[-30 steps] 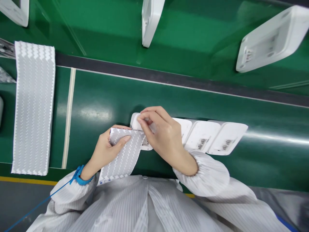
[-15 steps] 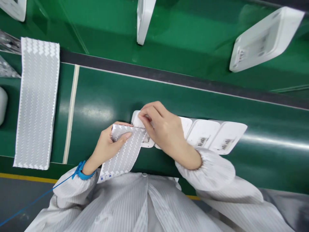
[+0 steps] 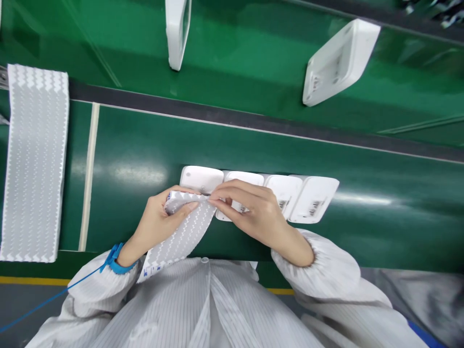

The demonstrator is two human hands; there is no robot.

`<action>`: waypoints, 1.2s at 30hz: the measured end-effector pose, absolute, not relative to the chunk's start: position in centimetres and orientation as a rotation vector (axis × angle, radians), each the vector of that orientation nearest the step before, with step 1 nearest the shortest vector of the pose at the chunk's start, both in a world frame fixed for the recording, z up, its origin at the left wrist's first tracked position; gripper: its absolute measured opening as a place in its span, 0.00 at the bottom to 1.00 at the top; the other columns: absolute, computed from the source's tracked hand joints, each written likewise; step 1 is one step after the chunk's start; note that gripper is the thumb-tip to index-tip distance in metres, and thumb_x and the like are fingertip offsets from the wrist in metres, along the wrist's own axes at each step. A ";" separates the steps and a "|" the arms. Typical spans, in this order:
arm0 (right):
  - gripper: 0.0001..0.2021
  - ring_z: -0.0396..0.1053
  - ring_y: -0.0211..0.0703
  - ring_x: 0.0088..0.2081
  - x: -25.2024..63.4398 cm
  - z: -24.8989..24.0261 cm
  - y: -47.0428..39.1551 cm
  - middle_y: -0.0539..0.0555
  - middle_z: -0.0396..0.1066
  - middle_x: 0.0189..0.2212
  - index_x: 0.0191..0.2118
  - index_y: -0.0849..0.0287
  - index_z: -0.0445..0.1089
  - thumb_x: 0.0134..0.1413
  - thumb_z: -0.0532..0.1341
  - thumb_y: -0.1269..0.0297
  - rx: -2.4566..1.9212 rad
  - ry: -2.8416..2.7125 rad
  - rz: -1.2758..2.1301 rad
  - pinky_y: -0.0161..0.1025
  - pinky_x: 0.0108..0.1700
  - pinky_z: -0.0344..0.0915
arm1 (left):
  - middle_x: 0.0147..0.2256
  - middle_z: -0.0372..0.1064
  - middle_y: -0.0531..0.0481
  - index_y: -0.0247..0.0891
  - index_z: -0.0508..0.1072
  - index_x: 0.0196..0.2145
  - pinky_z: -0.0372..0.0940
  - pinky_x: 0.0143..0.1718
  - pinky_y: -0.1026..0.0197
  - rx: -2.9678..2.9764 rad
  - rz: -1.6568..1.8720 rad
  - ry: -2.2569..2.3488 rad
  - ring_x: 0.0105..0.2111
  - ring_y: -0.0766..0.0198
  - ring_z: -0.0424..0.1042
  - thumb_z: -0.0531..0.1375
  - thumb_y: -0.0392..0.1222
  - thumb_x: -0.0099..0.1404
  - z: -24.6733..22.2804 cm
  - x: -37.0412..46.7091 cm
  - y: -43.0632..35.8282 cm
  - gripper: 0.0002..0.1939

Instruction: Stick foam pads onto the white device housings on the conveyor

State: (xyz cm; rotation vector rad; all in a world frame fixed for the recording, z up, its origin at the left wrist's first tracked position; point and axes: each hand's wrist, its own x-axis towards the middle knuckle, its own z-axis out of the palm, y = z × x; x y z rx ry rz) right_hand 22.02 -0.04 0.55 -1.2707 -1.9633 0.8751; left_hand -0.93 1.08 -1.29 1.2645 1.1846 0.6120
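My left hand (image 3: 157,222) grips a grey-and-white label sheet (image 3: 177,239), thumb on top and fingers beneath; the sheet curls down towards my body. At the sheet's upper right corner, the thumb and fingertips of my right hand (image 3: 255,205) are pinched together on its edge. Whether a single label is between them is too small to tell. Just behind the sheet lies a white plastic cover (image 3: 199,178). Several more such covers, one being the rightmost white cover (image 3: 315,198), lie overlapping in a row, some bearing barcodes. My right hand partly hides the middle ones.
A long label sheet (image 3: 34,164) lies flat at the left. A cream strip (image 3: 89,179) crosses the green bench (image 3: 137,145). Beyond the dark rail (image 3: 217,113), white housings (image 3: 177,36) stand on a green surface. A blue wrist strap (image 3: 118,258) with a cord circles my left wrist.
My right hand has come down from above the leftmost cover to the label sheet's corner. The view has shifted, so the bench things sit further left.
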 end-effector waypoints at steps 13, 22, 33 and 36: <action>0.04 0.69 0.33 0.28 21.8 -1.3 0.0 0.53 0.77 0.43 0.38 0.57 0.77 0.66 0.65 0.69 -1.695 -1.552 0.765 0.36 0.27 0.65 | 0.44 0.80 0.53 0.44 0.78 0.50 0.67 0.38 0.60 1.296 0.425 1.239 0.45 0.55 0.77 0.63 0.46 0.73 -0.9 0.8 1.0 0.11; 0.05 0.72 0.35 0.29 21.6 -1.3 0.1 0.55 0.78 0.44 0.39 0.57 0.74 0.69 0.62 0.69 -1.686 -1.752 0.528 0.36 0.28 0.67 | 0.47 0.79 0.49 0.45 0.76 0.52 0.70 0.38 0.59 1.334 0.400 1.247 0.47 0.52 0.77 0.60 0.49 0.75 -0.8 0.7 0.9 0.12; 0.02 0.78 0.41 0.37 24.0 0.2 -1.4 0.53 0.81 0.38 0.40 0.55 0.79 0.65 0.67 0.69 -1.414 -1.757 0.880 0.37 0.33 0.73 | 0.50 0.79 0.48 0.43 0.74 0.53 0.67 0.31 0.62 1.403 0.416 1.137 0.41 0.57 0.78 0.59 0.48 0.76 -0.6 2.4 0.7 0.12; 0.02 0.73 0.38 0.30 24.3 -0.3 -1.1 0.52 0.80 0.36 0.36 0.56 0.78 0.63 0.69 0.67 -1.603 -1.563 0.863 0.36 0.27 0.68 | 0.46 0.79 0.48 0.42 0.74 0.52 0.67 0.32 0.62 1.420 0.371 1.153 0.41 0.56 0.78 0.58 0.48 0.77 -0.6 3.1 0.9 0.12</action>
